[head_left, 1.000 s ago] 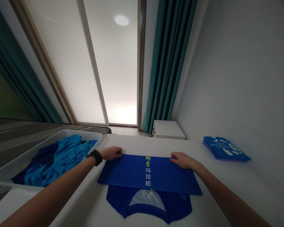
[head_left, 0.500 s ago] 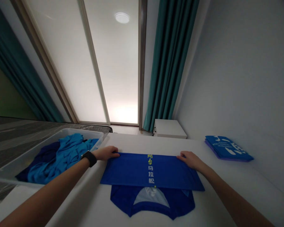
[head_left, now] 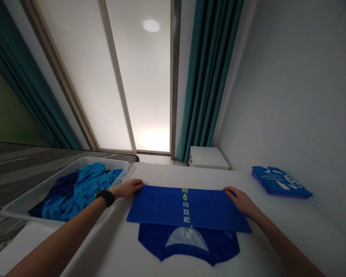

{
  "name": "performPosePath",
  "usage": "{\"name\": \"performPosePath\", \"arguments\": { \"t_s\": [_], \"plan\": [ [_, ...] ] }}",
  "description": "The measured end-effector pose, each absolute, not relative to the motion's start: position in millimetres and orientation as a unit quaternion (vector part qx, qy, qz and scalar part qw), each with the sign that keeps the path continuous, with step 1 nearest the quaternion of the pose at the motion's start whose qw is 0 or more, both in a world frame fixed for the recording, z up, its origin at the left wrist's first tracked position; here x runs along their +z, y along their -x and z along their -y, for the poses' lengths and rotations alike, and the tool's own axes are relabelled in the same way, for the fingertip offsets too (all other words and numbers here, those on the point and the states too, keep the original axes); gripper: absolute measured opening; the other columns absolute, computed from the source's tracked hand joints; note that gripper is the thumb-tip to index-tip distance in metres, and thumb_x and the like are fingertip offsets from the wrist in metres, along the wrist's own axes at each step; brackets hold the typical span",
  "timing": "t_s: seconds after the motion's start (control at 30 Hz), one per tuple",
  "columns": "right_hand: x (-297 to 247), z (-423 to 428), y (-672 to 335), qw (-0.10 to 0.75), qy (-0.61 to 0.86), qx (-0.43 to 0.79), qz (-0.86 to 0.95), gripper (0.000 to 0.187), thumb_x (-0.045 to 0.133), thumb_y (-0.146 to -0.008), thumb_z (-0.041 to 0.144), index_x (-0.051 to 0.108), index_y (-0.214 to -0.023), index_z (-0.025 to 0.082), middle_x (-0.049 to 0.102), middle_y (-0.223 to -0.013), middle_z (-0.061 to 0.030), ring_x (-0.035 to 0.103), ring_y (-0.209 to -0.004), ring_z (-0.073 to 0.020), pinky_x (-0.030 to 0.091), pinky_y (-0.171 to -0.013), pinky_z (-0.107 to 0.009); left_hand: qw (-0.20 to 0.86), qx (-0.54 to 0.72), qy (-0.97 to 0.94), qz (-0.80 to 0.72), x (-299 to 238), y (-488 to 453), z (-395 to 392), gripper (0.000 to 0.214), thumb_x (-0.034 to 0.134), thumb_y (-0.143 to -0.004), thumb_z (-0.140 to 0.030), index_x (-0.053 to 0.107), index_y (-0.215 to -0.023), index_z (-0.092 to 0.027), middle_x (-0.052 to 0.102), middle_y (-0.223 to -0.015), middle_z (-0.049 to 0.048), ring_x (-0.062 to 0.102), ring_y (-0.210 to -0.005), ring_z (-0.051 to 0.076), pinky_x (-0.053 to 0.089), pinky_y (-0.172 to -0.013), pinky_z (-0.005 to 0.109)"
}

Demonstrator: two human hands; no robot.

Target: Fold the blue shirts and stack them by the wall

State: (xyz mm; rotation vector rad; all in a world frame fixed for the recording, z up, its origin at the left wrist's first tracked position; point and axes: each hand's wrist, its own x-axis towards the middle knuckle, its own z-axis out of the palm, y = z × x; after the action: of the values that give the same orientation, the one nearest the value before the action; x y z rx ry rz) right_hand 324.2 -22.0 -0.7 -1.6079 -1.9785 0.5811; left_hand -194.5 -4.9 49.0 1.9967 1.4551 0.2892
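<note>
A blue T-shirt (head_left: pixel 161 204) lies on the white table in front of me, its body folded over so a flat panel with yellow and white lettering faces up. The neckline and the collar's pale inside show at the near side. My left hand (head_left: pixel 128 187), with a black watch on the wrist, pinches the far left corner of the panel. At the far edge, toward the right corner, my right hand (head_left: pixel 240 201) has its thumb and fingers closed on the fabric.
To the left, a translucent plastic bin (head_left: pixel 17 209) holds crumpled blue and navy clothes (head_left: pixel 88 188). A stack of folded blue shirts (head_left: pixel 279 182) sits at the right of the table (head_left: pixel 173 175), near the wall. Beyond the far edge stands a white cabinet (head_left: pixel 209 157).
My right hand has slid slightly right along the shirt's far edge. My left hand stays at its corner. The whole view has shifted a little.
</note>
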Motion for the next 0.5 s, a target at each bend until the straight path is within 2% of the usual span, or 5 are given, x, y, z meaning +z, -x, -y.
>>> {"name": "performPosePath", "arguments": {
  "t_s": [0.17, 0.33, 0.5],
  "plan": [
    [-12, 23, -326, 0.316, 0.609, 0.221, 0.693, 0.042, 0.038, -0.084, 0.046, 0.067, -0.098, 0.020, 0.071, -0.106, -0.0105, 0.065, -0.102, -0.0267, 0.046, -0.096, -0.042, 0.319, 0.162, -0.732, -0.580, 44, 190, 13, 0.041, 0.051, -0.076, -0.057, 0.064, -0.080, -0.019, 0.067, -0.077, 0.0028, 0.060, -0.077, 0.023, 0.045, -0.073, 0.031],
    [-20, 29, -329, 0.335, 0.628, 0.197, 0.674, 0.044, 0.044, -0.079, 0.041, 0.064, -0.112, 0.020, 0.070, -0.099, -0.0081, 0.066, -0.095, -0.0256, 0.049, -0.089, -0.041, 0.281, 0.257, -0.693, -0.611, 33, 176, 23, 0.037, 0.049, -0.076, -0.056, 0.059, -0.075, -0.021, 0.066, -0.073, 0.0023, 0.061, -0.073, 0.023, 0.045, -0.070, 0.032],
    [-27, 35, -328, 0.351, 0.603, 0.158, 0.698, 0.038, 0.045, -0.080, 0.035, 0.063, -0.109, 0.020, 0.068, -0.108, -0.0092, 0.064, -0.100, -0.0233, 0.047, -0.094, -0.041, 0.239, 0.330, -0.670, -0.621, 18, 166, 32, 0.035, 0.045, -0.078, -0.054, 0.057, -0.080, -0.021, 0.067, -0.074, 0.0032, 0.063, -0.072, 0.025, 0.047, -0.068, 0.034]
  ]
}}
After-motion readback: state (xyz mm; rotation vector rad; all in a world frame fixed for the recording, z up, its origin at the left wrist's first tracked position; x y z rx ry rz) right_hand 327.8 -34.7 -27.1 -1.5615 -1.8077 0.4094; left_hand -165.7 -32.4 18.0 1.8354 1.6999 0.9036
